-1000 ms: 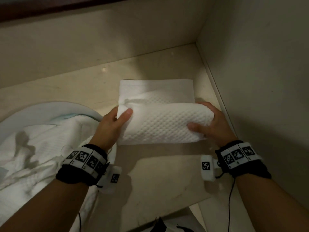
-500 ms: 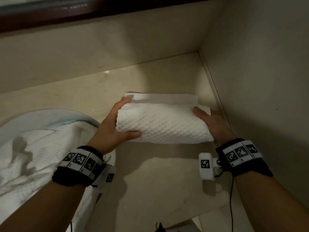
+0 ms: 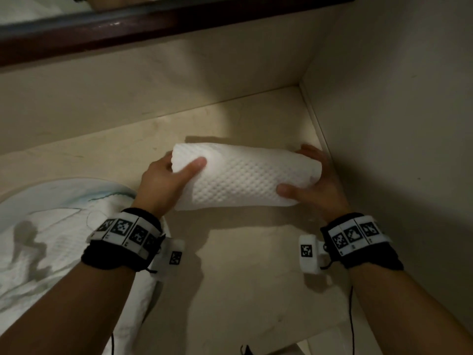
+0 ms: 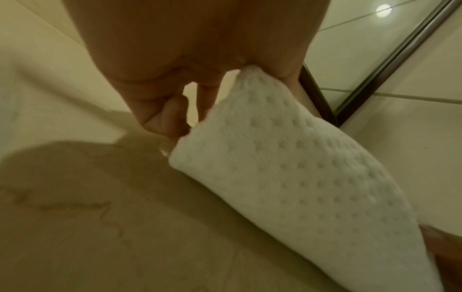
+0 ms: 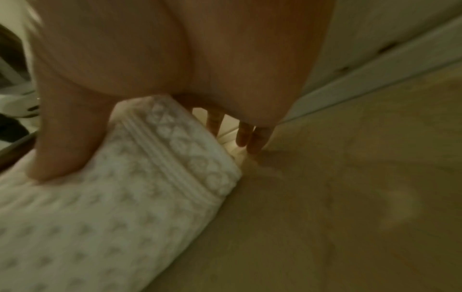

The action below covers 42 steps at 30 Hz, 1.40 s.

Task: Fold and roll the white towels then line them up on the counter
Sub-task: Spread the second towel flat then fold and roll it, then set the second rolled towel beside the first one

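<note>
A white waffle-textured towel [image 3: 243,175] is rolled into a thick cylinder lying across the beige counter [image 3: 243,278], near the back right corner. My left hand [image 3: 169,180] grips its left end, thumb on top of the roll. My right hand [image 3: 314,183] grips the right end, thumb on the near side and fingers behind. In the left wrist view the rolled towel [image 4: 300,177] runs away from my palm. The right wrist view shows the towel's [image 5: 125,197] patterned border end under my thumb, with my fingertips [image 5: 250,136] reaching down to the counter.
A pile of loose white towels [image 3: 51,247] lies in a round white basin [image 3: 38,190] at the left. The back wall [image 3: 179,80] and right wall [image 3: 396,124] close in the corner. A dark-framed mirror edge [image 3: 153,24] runs along the top.
The flat tail of the towel has been rolled up, so the roll is complete. Both hands moved it away from me toward the back right corner.
</note>
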Each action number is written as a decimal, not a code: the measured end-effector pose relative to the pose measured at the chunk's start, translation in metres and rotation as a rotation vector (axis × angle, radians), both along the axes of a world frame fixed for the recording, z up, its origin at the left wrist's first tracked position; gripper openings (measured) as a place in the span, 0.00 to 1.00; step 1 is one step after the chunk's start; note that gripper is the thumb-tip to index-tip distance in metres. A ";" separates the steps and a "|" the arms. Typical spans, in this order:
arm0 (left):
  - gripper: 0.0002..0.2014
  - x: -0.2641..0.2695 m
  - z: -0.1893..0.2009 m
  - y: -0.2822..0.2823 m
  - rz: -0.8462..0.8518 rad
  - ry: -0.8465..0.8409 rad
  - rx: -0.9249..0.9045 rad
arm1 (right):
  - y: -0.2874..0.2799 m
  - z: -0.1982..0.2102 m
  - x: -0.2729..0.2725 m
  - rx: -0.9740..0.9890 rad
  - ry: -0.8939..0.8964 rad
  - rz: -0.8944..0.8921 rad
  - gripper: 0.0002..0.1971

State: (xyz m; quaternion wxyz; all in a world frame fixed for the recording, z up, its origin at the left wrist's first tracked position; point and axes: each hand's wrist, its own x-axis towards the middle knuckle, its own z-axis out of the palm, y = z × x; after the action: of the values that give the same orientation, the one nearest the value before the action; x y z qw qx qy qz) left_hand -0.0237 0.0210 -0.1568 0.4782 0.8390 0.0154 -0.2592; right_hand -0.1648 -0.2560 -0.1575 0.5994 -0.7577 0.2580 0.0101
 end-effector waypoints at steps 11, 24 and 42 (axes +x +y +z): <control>0.28 -0.020 0.005 0.000 0.365 0.078 -0.370 | 0.012 0.015 0.011 -0.017 0.119 0.049 0.26; 0.37 -0.081 0.005 0.002 0.347 0.381 -0.624 | 0.082 0.014 -0.034 0.346 0.278 0.511 0.24; 0.27 -0.185 0.106 0.142 0.534 0.162 -0.890 | 0.242 0.121 -0.025 0.284 -0.184 0.636 0.47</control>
State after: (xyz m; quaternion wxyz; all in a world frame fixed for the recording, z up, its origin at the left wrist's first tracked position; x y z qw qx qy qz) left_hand -0.2087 0.1631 -0.0506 0.8349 0.4989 0.1542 -0.1737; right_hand -0.1900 -0.0141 -0.0369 0.6864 -0.7069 -0.0499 0.1635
